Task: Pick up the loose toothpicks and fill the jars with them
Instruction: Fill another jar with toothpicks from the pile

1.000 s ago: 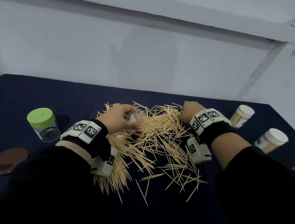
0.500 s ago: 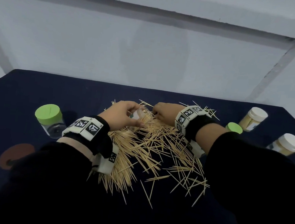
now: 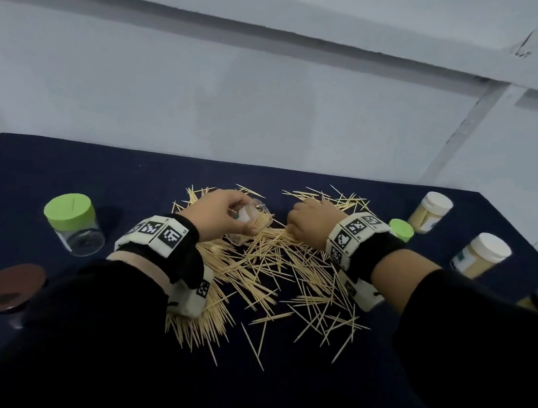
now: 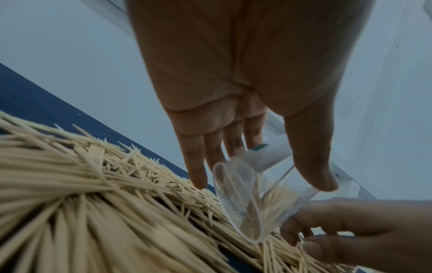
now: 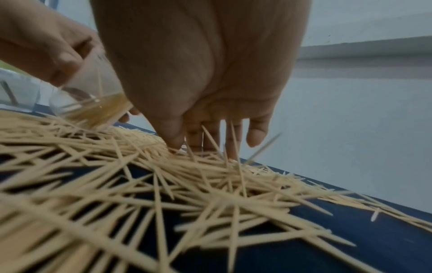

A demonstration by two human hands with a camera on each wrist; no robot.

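Pale grey wall [image 3: 206, 84] behind a dark blue table [image 3: 69, 167]

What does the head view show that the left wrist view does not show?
Only the head view shows the closed green-lid jar, two white-lid jars, a loose green lid and the brown lid. Only the left wrist view shows the open jar's clear base. Both show the left hand holding the tilted open jar, the right hand and the toothpick pile.

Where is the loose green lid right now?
In the head view, the loose green lid lies on the table's right side, just behind the right wrist, near a white-capped jar.
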